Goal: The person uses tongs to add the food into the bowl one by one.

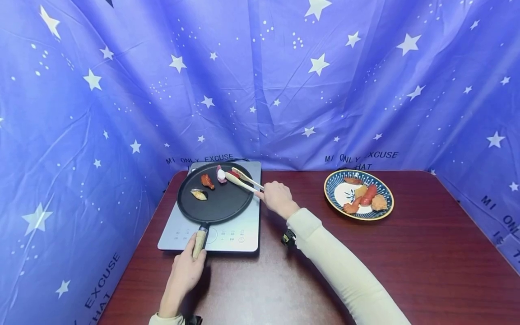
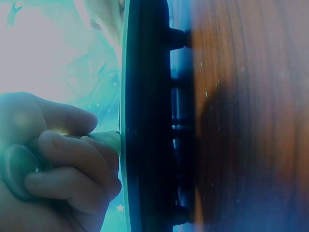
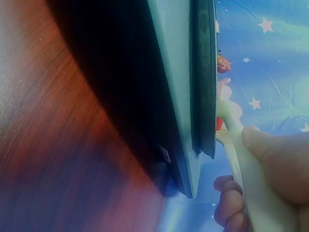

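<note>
My left hand (image 1: pixel 186 271) grips the wooden-look handle (image 1: pixel 199 243) of a round black flat pan (image 1: pixel 215 203); its curled fingers (image 2: pixel 72 164) show in the left wrist view. My right hand (image 1: pixel 278 197) holds pale tongs (image 1: pixel 245 184), thumb on one side and fingers on the other. The tongs' tips are over the pan's right part, around a red food piece (image 1: pixel 233 173) that they partly hide; whether they pinch it I cannot tell. Left of the tips lies a purple-and-white piece (image 1: pixel 221 175). A browned drumstick (image 1: pixel 207 181) and a yellowish, dark-edged piece (image 1: pixel 199 194) lie further left.
Beneath the pan is a silver induction cooker (image 1: pixel 178 239) with touch markings. On the dark red table (image 1: pixel 276 280), to the right, stands a blue-patterned plate (image 1: pixel 335 201) bearing sausage-like and fried pieces. A blue star-printed curtain (image 1: pixel 260 90) hangs behind and at both sides.
</note>
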`<state>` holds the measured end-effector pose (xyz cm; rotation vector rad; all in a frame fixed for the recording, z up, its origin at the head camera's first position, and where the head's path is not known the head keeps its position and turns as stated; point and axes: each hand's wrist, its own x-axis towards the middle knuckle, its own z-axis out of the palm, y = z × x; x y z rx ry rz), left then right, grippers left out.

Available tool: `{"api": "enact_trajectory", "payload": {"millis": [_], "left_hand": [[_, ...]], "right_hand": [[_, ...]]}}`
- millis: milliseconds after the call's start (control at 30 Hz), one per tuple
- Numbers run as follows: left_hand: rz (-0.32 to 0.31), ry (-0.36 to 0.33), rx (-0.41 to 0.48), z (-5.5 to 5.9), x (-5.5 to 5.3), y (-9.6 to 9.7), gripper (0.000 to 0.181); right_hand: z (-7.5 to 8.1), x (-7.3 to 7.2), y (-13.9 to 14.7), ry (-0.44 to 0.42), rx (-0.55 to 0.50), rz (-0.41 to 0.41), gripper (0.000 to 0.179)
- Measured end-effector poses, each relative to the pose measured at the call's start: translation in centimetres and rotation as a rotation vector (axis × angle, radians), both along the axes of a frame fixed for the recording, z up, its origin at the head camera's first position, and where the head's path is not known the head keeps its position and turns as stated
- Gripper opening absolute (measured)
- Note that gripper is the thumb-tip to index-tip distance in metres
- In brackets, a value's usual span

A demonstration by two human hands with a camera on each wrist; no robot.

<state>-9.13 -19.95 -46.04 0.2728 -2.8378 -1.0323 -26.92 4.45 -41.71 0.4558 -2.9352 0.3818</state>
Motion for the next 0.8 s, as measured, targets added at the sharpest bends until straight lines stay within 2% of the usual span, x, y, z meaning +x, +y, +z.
{"api": "enact_trajectory", "payload": {"millis": [333, 800], "left_hand": [[0.001, -0.006, -0.004, 0.03, -0.01, 0.00, 0.058], [0.007, -0.017, -0.007, -0.04, -0.09, -0.07, 0.058]], "right_hand": [[0.19, 0.13, -0.52, -0.050, 0.014, 0.002, 0.049], [0.55, 0.37, -0.84, -0.043, 0.011, 0.026, 0.048]]}}
